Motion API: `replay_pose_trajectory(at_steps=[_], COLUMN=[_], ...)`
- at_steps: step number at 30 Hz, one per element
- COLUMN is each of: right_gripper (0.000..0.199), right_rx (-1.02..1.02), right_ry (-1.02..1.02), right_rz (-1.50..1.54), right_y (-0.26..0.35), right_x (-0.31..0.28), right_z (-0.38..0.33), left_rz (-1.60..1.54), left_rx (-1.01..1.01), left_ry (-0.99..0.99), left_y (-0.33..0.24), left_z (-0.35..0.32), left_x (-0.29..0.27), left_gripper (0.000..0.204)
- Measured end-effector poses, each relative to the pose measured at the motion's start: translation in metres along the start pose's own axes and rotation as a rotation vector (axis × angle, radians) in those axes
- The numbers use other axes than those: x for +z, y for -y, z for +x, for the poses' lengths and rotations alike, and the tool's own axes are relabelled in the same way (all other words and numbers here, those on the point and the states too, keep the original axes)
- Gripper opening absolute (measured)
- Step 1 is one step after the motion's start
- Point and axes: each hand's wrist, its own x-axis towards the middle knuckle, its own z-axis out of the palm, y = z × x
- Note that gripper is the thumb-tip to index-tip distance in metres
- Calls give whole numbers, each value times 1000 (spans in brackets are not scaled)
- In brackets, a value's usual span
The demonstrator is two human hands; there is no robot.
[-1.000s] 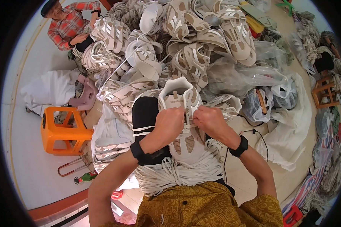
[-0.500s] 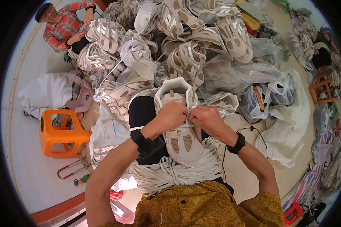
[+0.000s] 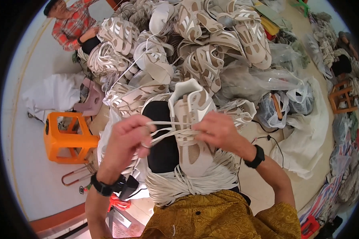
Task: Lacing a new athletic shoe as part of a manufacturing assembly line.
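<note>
A beige and white shoe upper (image 3: 195,153) lies across my lap, its opening away from me. My left hand (image 3: 127,137) is out to the left of it, fingers closed on pale shoelaces (image 3: 162,126) that stretch across to the upper. My right hand (image 3: 219,129) is at the upper's right side, its fingers pinched around the lace near the eyelets; the fingertips are partly hidden. Under the upper's near end, a thick bundle of loose off-white laces (image 3: 187,185) rests on my lap. My dark-trousered leg (image 3: 160,153) shows left of the upper.
A large heap of similar shoe uppers (image 3: 205,59) rises just beyond my lap. An orange stool (image 3: 68,137) and a pink chair (image 3: 89,97) stand at left. Plastic bags (image 3: 273,107) and a white sack (image 3: 307,139) lie at right. A person in a plaid shirt (image 3: 73,26) sits far left.
My left hand has moved left, away from the upper, drawing laces out across my leg. My right hand has shifted slightly down and right. The view has moved slightly.
</note>
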Motion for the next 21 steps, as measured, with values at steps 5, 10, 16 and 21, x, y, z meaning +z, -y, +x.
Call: replay_pose_trajectory(at_steps=[5, 10, 16, 21], right_gripper=[17, 16, 17, 24], right_rx=[-36, 554, 647, 975], right_ry=[99, -276, -830, -758], right_rz=[19, 885, 1122, 896], right_y=[28, -65, -225, -274], right_x=[34, -55, -213, -247], right_z=[26, 16, -78, -135], left_rz=[-223, -766, -868, -634], left_rx=[76, 403, 543, 344], left_ry=[162, -62, -541, -439], left_y=[13, 44, 130, 169], left_z=[12, 29, -1, -37], left_x=[30, -96, -314, -433], left_gripper=[14, 15, 23, 13])
